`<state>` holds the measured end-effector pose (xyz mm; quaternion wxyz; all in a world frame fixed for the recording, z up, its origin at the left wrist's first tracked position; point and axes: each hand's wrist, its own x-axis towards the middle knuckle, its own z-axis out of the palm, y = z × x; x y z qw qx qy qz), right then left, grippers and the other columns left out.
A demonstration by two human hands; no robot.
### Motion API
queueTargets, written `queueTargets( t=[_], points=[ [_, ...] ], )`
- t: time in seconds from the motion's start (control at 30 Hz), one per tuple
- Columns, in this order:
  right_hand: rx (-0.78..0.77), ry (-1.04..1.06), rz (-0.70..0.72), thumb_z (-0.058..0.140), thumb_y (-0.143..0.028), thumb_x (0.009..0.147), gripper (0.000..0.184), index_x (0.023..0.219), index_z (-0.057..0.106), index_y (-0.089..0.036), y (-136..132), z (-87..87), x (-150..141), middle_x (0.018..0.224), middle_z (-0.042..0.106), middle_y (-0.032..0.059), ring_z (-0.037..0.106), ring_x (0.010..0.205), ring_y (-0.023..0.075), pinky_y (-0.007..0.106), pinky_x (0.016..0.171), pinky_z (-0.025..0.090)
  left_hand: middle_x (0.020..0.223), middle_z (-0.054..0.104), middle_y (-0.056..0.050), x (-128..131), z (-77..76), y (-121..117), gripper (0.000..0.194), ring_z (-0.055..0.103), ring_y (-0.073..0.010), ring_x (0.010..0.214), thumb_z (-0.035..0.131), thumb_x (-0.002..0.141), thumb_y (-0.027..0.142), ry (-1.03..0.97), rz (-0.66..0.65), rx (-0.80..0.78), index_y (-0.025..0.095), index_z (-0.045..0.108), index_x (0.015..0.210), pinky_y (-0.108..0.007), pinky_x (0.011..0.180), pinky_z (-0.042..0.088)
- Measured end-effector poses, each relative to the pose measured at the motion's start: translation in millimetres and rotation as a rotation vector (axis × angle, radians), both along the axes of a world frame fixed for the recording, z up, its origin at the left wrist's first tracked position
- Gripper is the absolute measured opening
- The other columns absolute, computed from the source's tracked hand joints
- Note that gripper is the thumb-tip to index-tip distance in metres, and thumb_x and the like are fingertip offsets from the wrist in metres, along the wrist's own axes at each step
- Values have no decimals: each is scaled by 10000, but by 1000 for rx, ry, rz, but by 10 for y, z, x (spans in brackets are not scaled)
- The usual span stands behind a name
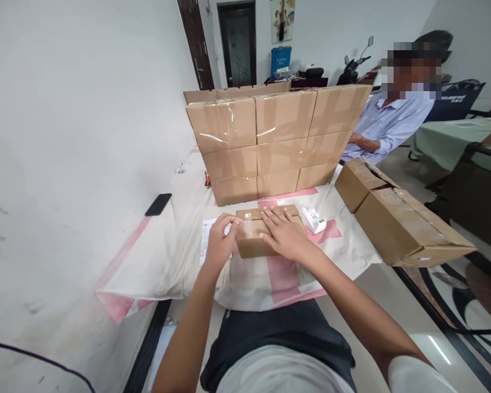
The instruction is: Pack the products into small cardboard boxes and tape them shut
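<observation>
Box (256, 249) laid on cloth (167, 251), long axis left-to-right: top covered by right hand (287, 233), spread flat; left end met by left hand (221, 236), curled, whose hold cannot be told.

Resting right hand (284, 232) flat on small carton (256, 249), left hand (221, 234) at its left edge, before far stacked cartons (284, 121).

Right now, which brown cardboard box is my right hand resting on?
The single brown cardboard box lying in front of the stacked brown cardboard boxes. It alone lies under your right hand, which spreads across its top.
</observation>
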<state>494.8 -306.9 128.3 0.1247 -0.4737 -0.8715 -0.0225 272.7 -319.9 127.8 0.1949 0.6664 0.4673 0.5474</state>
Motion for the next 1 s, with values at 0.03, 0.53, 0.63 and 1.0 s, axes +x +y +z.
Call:
queueTargets(
  t=[0.03, 0.53, 0.63, 1.0],
  points=[
    [-25, -7, -3, 389, -509, 1070, 695, 1612, 374, -74, 22, -68, -24, 1673, 348, 177, 321, 1570, 354, 611, 1273, 250, 897, 696, -26, -82, 1, 57, 192, 653, -192, 914, 578, 956, 322, 3, -2, -35, 222, 690, 835, -339, 863, 481],
    [26, 91, -13, 436, -537, 1058, 692, 1579, 440, -80, 32, -236, -24, 1646, 392, 159, 339, 1564, 340, 597, 1275, 270, 1190, 667, -85, -124, -28, 629, 121, 616, -258, 1224, 722, 839, 361, 264, -189, -257, 247, 765, 834, -459, 1145, 412],
    [24, 103, -19, 449, -541, 1054, 688, 1574, 454, -89, 20, -223, -28, 1639, 408, 163, 353, 1556, 344, 579, 1269, 284, 1218, 655, -84, -85, -39, 673, 112, 583, -267, 1272, 709, 851, 347, 340, -169, -273, 251, 763, 832, -471, 1166, 386],
    [56, 126, 22, 494, -514, 1040, 644, 1525, 524, -91, 33, -241, -12, 1625, 443, 177, 401, 1514, 391, 617, 1228, 315, 1307, 598, -98, -89, -176, 701, 128, 455, -294, 1432, 693, 860, 368, 349, -165, -341, 261, 723, 925, -514, 1220, 309]
  ],
)
